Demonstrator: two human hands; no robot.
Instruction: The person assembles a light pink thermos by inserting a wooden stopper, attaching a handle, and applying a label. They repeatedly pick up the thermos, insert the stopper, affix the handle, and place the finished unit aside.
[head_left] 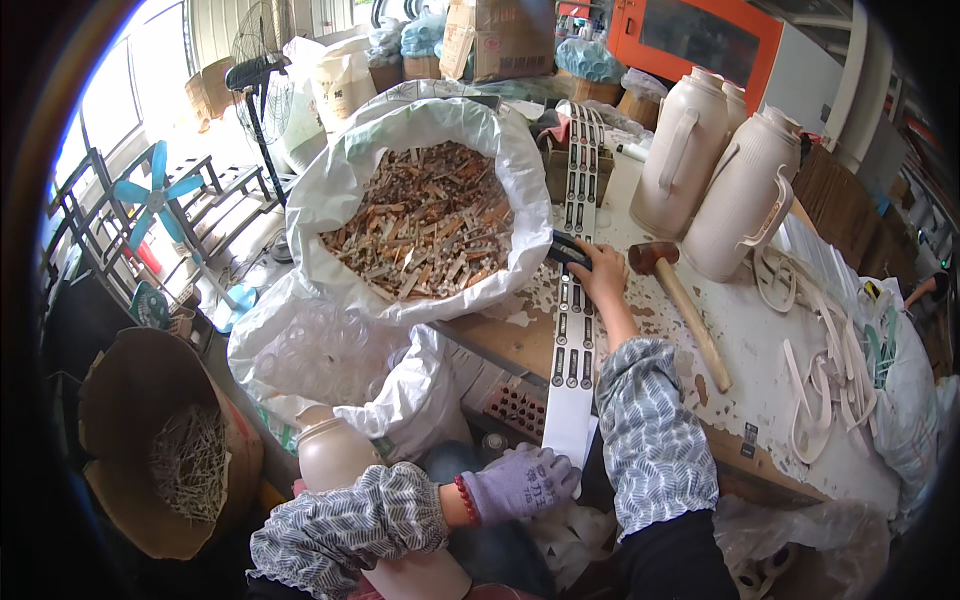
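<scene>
A long white label strip, printed with rows of dark stickers, runs down over the table and past its near edge. My left hand, in a purple glove, is closed on the strip's lower blank end. My bare right hand grips a dark, bar-shaped tool lying across the strip; its exact kind is unclear. Beneath my left forearm stands a pale pink flask, partly hidden by the sleeve. To the right of my right hand, a mallet with a wooden handle lies on the table.
A white sack of brown scraps borders the strip. Below it is a bag of clear plastic pieces; a cardboard drum holds thin sticks. Pale thermos flasks and cream straps occupy the table's right side. A fan stands left.
</scene>
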